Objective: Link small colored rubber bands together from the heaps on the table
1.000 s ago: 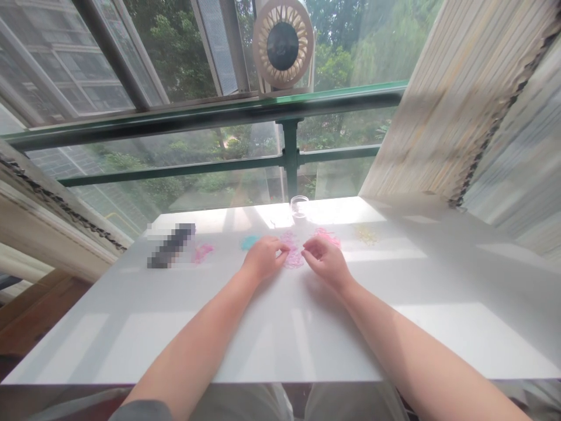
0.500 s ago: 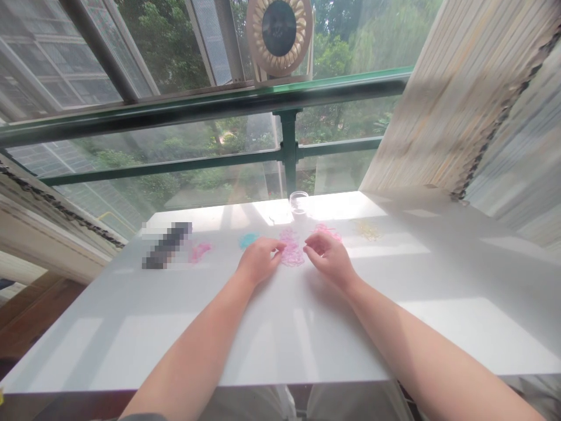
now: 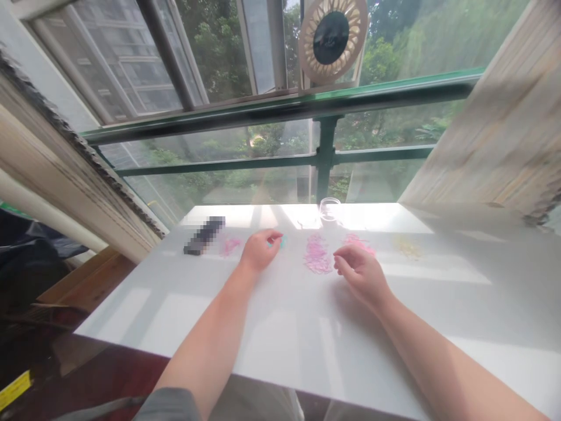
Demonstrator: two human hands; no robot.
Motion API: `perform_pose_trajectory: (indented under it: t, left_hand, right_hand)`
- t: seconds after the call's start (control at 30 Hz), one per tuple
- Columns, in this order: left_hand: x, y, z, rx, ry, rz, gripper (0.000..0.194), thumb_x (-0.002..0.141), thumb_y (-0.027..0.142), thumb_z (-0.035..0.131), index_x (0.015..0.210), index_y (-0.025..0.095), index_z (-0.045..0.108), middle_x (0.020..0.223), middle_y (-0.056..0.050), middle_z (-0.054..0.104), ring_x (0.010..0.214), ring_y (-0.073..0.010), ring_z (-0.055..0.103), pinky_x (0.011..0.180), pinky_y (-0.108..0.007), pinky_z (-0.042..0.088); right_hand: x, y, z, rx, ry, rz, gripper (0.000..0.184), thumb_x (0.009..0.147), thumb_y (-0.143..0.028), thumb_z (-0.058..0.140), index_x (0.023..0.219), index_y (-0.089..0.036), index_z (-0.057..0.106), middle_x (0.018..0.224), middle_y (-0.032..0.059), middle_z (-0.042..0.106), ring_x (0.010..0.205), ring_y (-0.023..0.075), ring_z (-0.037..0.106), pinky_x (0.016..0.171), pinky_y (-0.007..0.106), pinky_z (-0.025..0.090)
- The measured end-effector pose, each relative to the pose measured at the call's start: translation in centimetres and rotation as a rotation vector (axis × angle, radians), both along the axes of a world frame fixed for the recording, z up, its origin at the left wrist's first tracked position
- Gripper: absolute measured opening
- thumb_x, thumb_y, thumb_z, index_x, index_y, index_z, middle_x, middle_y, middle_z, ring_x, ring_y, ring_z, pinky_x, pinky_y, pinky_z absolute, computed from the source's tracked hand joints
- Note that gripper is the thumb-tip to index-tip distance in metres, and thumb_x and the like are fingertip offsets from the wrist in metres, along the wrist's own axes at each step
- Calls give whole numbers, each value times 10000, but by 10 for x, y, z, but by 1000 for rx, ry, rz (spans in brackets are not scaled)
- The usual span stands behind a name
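Small piles of thin coloured pieces lie in a row across the white table. My left hand (image 3: 262,250) is closed in a pinch, thumb against forefinger, beside a teal pile (image 3: 284,241) and partly covering it. Whatever it may hold is too small to make out. A magenta pile (image 3: 230,245) lies just left of that hand. My right hand (image 3: 362,270) has its fingers curled together, just right of the large purple-pink pile (image 3: 317,254) and in front of a bright pink pile (image 3: 356,240). Anything between its fingertips is hidden.
At the table's (image 3: 280,327) far edge stands a clear round container (image 3: 330,209). A blurred-out dark object (image 3: 204,235) lies at the left. A yellow pile (image 3: 407,247) is at the right. Beyond are a green railing (image 3: 280,117), a round fan (image 3: 332,38) and curtains (image 3: 464,134).
The view has turned left. My left hand has moved left from the purple-pink pile to the teal pile. My right hand stays beside the purple-pink pile, fingers still curled.
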State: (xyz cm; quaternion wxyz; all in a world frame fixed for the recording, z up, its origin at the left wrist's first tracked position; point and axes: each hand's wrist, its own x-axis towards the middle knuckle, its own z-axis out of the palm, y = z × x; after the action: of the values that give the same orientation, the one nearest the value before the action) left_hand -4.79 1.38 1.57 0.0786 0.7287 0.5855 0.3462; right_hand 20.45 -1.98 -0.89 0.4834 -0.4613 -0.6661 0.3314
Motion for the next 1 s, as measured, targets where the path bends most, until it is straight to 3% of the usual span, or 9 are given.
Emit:
perform_pose_trajectory:
  t: [0.2,0.33,0.6,1.0]
  left_hand:
    - [-76,-4,10,-17,-124,418,305,821,310,425,963,181,662,874,-26,706,788,-153,642,689,-216,480]
    - [-107,-11,6,-124,-38,515,289,783,291,459,925,182,685,823,-31,706,771,-172,642,703,-238,476]
    - [-96,-8,1,-350,189,474,230,712,335,560,861,246,711,860,-12,715,777,-178,636,674,-255,463]
    - [-92,-1,-4,-384,273,489,269,718,393,547,832,238,736,946,-46,720,886,-232,643,760,-265,458]
  right_hand:
    - [-1,-5,2,-14,-89,36,138,810,-314,513,776,-188,559,605,7,572,563,150,555,556,279,446]
    - [-3,-8,4,-29,-146,10,138,810,-318,507,766,-199,562,605,4,573,568,153,557,539,271,436]
    - [-7,-9,4,-15,-181,39,163,801,-343,505,753,-202,572,590,13,578,554,162,563,491,266,431]
    - [-7,-14,8,-10,-187,100,164,809,-341,499,748,-206,569,593,10,579,557,159,564,494,262,430]
